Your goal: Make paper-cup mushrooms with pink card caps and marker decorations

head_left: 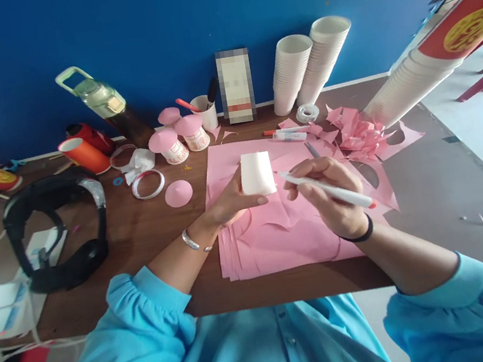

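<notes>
My left hand (232, 202) holds a white paper cup (257, 174) on its side above a stack of pink paper sheets (273, 243). Between the fingers of my right hand (334, 194) is a white pen (338, 191) with a red end; its tip points at the cup, just right of it. Left of the sheets lies a pink paper cone (179, 194). Behind it stand decorated cups (176, 153) topped with pink cones. A pair of scissors, mostly hidden, shows a grey blade (312, 150) behind my right hand.
Tall stacks of white cups (293, 70) stand by the blue wall. Crumpled pink scraps (358, 130) lie at right, near a roll of tape (307, 113). A bottle (110, 107), an orange cup (86, 156) and a black headset (61, 232) are at left.
</notes>
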Demonstrator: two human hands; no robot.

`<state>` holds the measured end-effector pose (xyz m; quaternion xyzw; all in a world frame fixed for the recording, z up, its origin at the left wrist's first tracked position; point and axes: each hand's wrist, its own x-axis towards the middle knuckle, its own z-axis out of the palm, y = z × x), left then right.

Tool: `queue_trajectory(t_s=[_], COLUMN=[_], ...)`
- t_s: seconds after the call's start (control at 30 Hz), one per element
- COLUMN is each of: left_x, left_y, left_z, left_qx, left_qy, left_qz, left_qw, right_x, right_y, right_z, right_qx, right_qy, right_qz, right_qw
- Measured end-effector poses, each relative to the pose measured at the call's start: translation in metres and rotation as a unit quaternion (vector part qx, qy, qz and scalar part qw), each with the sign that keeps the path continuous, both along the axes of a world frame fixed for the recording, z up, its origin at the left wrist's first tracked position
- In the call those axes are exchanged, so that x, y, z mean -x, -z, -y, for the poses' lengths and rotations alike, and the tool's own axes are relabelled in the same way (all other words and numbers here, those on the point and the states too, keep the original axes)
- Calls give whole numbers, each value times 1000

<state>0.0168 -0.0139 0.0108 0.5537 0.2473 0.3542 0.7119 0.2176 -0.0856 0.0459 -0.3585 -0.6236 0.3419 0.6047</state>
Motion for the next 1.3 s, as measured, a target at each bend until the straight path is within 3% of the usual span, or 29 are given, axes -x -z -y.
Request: queue_trajectory(t_s=[0.17, 0.43, 0.63, 0.8, 0.9, 1.03, 1.17, 1.3], left_x=[-1, -4, -1, 0, 1, 0, -2, -2], left_y=[-4, -8, -4, 0, 1, -2, -5, -2], left_z=[2, -1, -1, 0, 0, 2, 2, 1], left_qx=[81, 71, 84, 96, 119, 125, 109, 94], left_qy=[38, 39, 38, 40, 15, 12, 18, 40], left_qz=[23, 62, 65, 30, 9, -7, -12, 0], left_qw=[996, 995, 994, 994, 993, 992, 994, 995], right_x=[7, 17, 17, 3, -4, -9, -7, -4], right_y=[9, 7, 15, 9, -1, -9, -7, 0], right_z=[2, -25, -32, -25, -17, -4, -1, -4], right_qx=[62, 119, 138, 87, 29, -52, -115, -101], right_qy=[-69, -96, -90, -57, -2, 23, 41, 28], right_qz=[-25, -128, -172, -125, -23, 103, 147, 161], right_qw=[995, 980, 971, 987, 999, 993, 982, 981])
